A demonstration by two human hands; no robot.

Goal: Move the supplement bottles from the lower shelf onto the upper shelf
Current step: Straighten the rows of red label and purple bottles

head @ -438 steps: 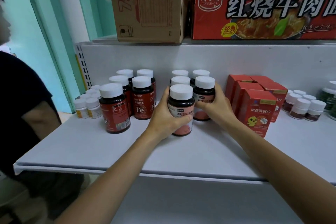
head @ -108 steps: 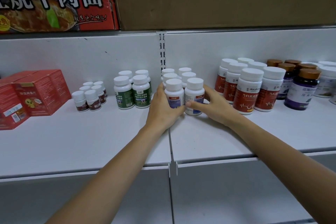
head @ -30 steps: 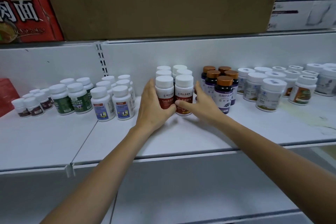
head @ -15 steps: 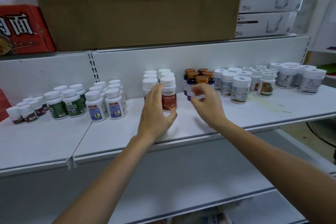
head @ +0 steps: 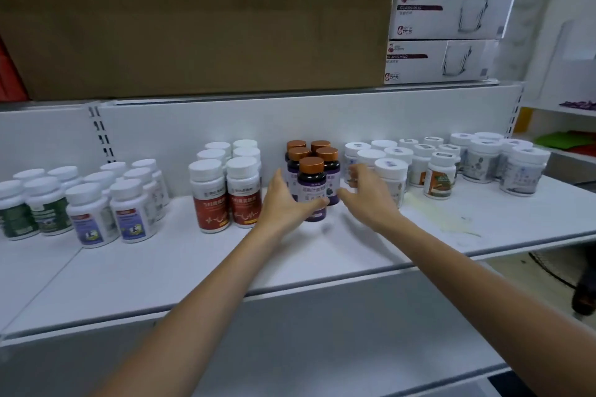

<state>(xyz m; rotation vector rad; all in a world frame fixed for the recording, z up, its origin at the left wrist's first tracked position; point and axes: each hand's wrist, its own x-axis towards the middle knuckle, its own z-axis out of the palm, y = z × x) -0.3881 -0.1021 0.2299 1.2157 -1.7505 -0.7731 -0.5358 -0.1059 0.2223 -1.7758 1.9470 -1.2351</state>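
Observation:
Several dark purple supplement bottles with copper caps stand grouped at the middle of the white shelf. My left hand cups the left side of the front dark bottle, its thumb laid across the label. Just right of that group, my right hand hovers with spread, blurred fingers and holds nothing. It partly hides the white-capped bottles behind it.
White bottles with red labels stand left of the dark group, then blue-labelled and green-labelled ones. More white bottles fill the right end. A big cardboard box and glass-mug boxes sit on the shelf above.
Both hands left the red-labelled white bottles and shifted right to the copper-capped dark bottles. The view turned right with them.

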